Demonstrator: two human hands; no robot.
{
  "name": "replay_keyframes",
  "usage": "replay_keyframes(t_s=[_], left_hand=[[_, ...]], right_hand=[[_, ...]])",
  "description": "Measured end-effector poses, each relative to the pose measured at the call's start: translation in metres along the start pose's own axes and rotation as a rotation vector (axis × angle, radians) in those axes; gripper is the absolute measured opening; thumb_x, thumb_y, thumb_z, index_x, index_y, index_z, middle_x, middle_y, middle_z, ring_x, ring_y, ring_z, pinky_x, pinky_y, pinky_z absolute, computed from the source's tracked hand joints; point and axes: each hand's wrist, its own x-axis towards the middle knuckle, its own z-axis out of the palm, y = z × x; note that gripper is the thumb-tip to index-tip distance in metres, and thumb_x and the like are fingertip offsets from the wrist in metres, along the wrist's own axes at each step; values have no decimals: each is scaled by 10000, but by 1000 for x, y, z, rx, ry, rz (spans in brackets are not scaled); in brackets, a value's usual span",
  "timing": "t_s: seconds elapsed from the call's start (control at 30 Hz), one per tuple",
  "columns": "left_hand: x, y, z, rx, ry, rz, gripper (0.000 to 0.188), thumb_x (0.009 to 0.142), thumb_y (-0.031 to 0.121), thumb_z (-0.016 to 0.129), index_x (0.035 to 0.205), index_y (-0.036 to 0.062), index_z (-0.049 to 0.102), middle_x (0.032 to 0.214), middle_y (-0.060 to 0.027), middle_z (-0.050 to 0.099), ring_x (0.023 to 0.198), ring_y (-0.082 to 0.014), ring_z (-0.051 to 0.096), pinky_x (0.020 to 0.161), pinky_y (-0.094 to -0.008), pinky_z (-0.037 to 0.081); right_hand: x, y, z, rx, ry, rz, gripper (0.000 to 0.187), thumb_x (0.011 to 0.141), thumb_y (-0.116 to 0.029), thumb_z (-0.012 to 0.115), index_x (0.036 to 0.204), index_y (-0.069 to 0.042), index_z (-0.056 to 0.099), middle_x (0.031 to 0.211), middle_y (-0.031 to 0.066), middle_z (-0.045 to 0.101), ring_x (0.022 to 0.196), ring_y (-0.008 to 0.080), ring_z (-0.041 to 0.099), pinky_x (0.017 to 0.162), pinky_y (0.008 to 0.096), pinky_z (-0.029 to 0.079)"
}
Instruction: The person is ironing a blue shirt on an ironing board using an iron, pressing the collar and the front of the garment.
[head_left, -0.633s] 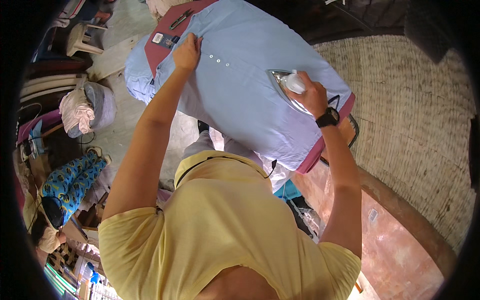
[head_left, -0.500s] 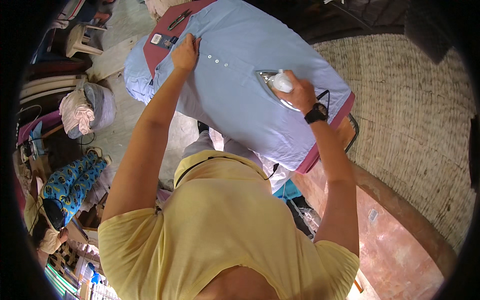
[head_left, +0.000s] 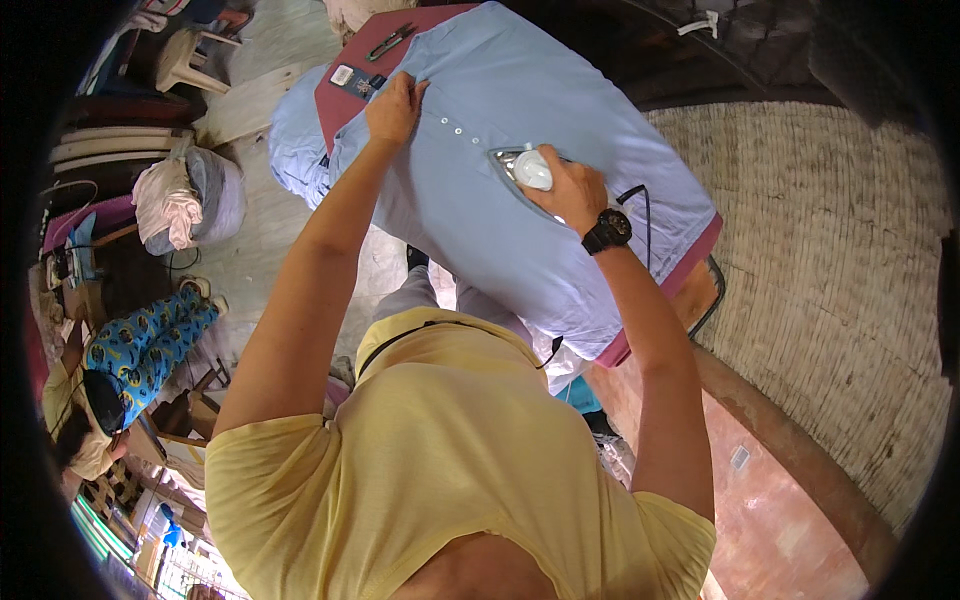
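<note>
A light blue shirt (head_left: 520, 90) with a short row of white buttons lies spread over a dark red ironing board (head_left: 338, 112). My right hand (head_left: 578, 190) grips a clothes iron (head_left: 533, 171) by its handle, its metal plate resting on the shirt below the buttons. A black cord bends away behind that hand. At the shirt's far left edge, my left hand (head_left: 395, 108) is closed on the fabric near the collar end. Close to it, a dark tag (head_left: 357, 82) and a pair of thread snips (head_left: 391, 42) lie on the bare board.
At left, a bundle of cloth (head_left: 190, 200) stands on the floor beside a beige plastic stool (head_left: 188, 62). Another person in blue patterned trousers (head_left: 150, 345) is at the lower left. A woven-textured surface (head_left: 820, 220) and a pinkish ledge (head_left: 770, 500) lie to the right.
Relative to the shirt, the iron has slid left toward the button row with my right hand. My left hand keeps its hold at the edge. The whole view has shifted slightly.
</note>
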Motion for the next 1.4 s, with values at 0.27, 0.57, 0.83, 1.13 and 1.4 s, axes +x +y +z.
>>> replay_keyframes(t_s=[0.27,0.57,0.83,1.13,1.4], left_hand=[[1,-1,-4,-53,-7,-81,397,898,462,642,935,95,493,809,-113,647,717,-342,656,580,-443,486],[16,-35,-1,-571,-78,-103,348,833,367,752,946,74,599,813,-102,665,718,-307,652,650,-416,496],[18,-15,-21,-305,-125,-225,225,754,260,789,817,78,672,864,-61,679,817,-236,664,726,-373,506],[35,-27,-29,-409,-295,-224,118,790,109,675,882,101,749,816,-67,726,789,-213,701,740,-344,534],[29,-49,-27,-578,-237,-226,172,743,65,722,869,13,617,793,-92,693,751,-179,684,717,-302,525]], right_hand=[[36,-23,-7,-10,-131,174,453,811,-401,706,1130,-134,527,768,171,696,727,396,685,624,511,532],[92,-30,0,19,-107,93,529,794,-461,721,1153,-118,539,815,208,694,780,421,678,676,509,532],[129,-34,0,70,-24,39,567,773,-487,739,1169,-119,567,840,209,695,809,415,673,696,507,531],[161,-58,9,-57,-181,-103,563,761,-432,748,1181,-123,537,881,204,694,877,404,677,735,495,537],[183,-53,16,-12,-143,-173,602,730,-503,756,1207,-187,569,820,216,677,800,411,674,693,505,529]])
